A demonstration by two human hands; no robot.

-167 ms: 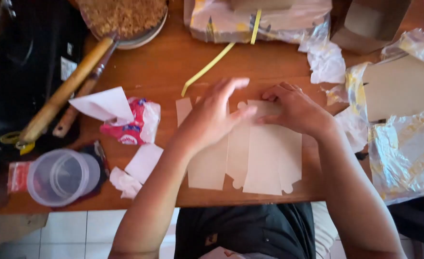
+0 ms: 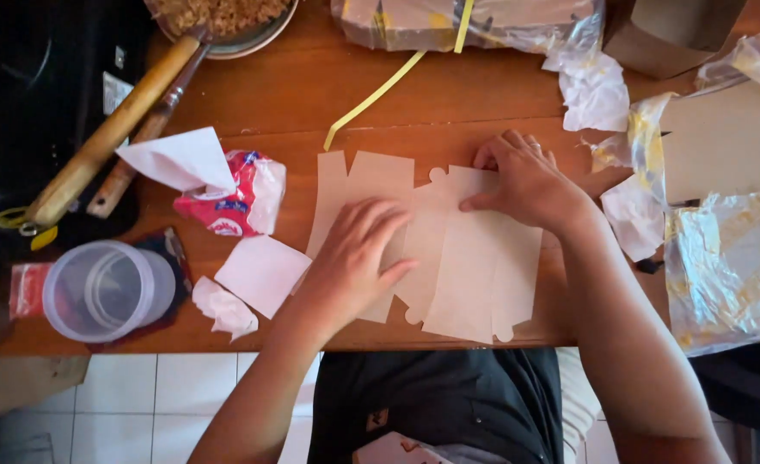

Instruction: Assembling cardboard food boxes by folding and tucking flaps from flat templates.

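Several pale beige paper sheets (image 2: 470, 262) with rounded tabs lie overlapping on the brown wooden table (image 2: 311, 94), near its front edge. My left hand (image 2: 354, 258) lies flat on the left part of the sheets with fingers spread. Palm down, my right hand (image 2: 526, 180) presses on the top right sheet, its fingers curled toward the upper edge. Neither hand holds anything.
A red and white tissue pack (image 2: 238, 193), loose white tissues (image 2: 260, 271), a clear plastic cup (image 2: 105, 292) and wooden-handled tools (image 2: 109, 137) lie to the left. A yellow strap (image 2: 371, 99), a bowl of brown shreds (image 2: 225, 17) and crumpled plastic wrap (image 2: 724, 258) sit behind and to the right.
My left hand has slid down and left from the top of the sheets to their left middle. The right hand stays near the top right.
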